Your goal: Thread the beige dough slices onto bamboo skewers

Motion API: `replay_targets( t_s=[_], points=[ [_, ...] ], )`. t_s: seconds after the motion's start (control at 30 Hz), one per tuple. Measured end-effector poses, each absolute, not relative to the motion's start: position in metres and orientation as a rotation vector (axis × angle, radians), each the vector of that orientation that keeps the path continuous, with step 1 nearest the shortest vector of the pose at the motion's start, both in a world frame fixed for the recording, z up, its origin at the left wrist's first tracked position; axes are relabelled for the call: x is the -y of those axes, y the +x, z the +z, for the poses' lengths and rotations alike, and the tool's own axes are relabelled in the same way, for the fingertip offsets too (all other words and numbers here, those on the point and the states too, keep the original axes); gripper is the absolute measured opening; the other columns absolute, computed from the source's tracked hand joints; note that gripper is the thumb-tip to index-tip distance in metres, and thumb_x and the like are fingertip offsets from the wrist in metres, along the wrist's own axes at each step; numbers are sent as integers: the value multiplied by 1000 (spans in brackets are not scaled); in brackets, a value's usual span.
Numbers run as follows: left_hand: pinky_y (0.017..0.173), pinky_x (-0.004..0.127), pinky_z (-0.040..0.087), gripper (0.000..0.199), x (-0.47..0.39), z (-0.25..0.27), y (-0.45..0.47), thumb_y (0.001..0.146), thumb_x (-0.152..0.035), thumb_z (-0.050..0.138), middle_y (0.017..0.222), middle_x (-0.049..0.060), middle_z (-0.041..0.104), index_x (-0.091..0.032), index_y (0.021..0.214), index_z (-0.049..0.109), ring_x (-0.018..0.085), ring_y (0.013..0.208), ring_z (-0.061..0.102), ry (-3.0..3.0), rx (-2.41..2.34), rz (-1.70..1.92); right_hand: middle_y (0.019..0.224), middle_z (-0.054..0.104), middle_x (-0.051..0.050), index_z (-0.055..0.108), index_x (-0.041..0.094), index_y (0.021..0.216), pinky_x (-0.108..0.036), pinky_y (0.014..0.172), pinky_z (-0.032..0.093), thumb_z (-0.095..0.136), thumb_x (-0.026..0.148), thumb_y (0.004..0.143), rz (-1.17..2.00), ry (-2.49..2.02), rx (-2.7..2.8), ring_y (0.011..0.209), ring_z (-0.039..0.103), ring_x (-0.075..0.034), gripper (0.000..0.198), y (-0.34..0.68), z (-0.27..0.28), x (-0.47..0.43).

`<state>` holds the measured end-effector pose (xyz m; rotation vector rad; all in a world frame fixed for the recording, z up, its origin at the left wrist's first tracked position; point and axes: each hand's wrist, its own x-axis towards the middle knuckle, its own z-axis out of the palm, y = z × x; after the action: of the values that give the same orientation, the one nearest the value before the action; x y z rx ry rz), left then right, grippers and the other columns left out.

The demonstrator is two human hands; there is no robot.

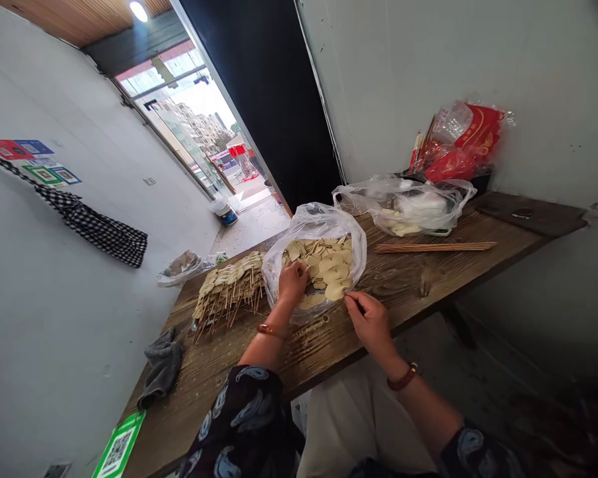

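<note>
My left hand (pixel 293 282) is inside the open bag (pixel 361 249), down among the flat, pale slices (pixel 313 252) that it holds. Its fingers are curled over the slices, but I cannot tell whether they have closed on one. My right hand (pixel 369 317) is at the bag's near right edge, thumb and forefinger pinched on the near end of a row (pixel 335 273) of overlapping slices. The row lies at the bag's right side, over the loose slices; any stick through it is hidden.

I take the step in hand to be threading: the right hand steadies the row while the left picks among the slices. Left of the bag and close to it stand the filled skewers (pixel 232 285), heaped with their bare ends toward me. Right of the bag, well clear of my fingers, lies a bundle of bare sticks (pixel 436 247).

As I judge it, the next move calls for a single slice, peeled cleanly from its neighbours, and a firm right pinch so that the row does not twist.
</note>
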<state>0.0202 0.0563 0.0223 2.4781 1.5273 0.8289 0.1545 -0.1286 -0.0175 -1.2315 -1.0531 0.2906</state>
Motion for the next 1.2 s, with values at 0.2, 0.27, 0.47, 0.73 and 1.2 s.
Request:
replay_targets(
  t_s=[0.2,0.27,0.47,0.73,1.2],
  points=[
    [49,20,36,25,-32,28,9,65,-31,69,58,-4,52,-16,73,52,7,49,45,1595,-1111,949,79,69,-5,68,19,82,-27,68,47,48,27,89,298,-1249,1113,73,63,-18,22,154,-16,130],
    [51,20,41,32,-23,28,2,60,-33,75,64,-3,57,-15,80,56,7,52,50,1415,-1005,957,79,70,-5,68,19,81,-27,69,47,49,27,88,317,-1241,1159,74,63,-18,21,155,-16,130],
    [53,21,48,40,-14,22,-14,52,-30,82,68,0,62,-12,82,63,8,55,55,1136,-907,1010,82,71,-5,69,19,81,-27,70,48,51,26,87,454,-1234,1316,77,65,-18,20,156,-16,130],
    [44,17,44,34,-13,15,-23,54,-29,81,64,-3,59,-13,76,61,6,50,51,1024,-823,1159,80,71,-4,69,18,81,-26,69,46,52,27,87,544,-1300,1563,74,64,-17,20,166,-17,139],
    [50,20,46,28,-6,19,-25,59,-29,75,65,1,62,-12,77,64,9,56,54,1087,-862,1276,71,67,-3,70,20,83,-25,60,47,52,32,87,525,-1375,1679,65,61,-17,22,169,-20,146]
  ],
)
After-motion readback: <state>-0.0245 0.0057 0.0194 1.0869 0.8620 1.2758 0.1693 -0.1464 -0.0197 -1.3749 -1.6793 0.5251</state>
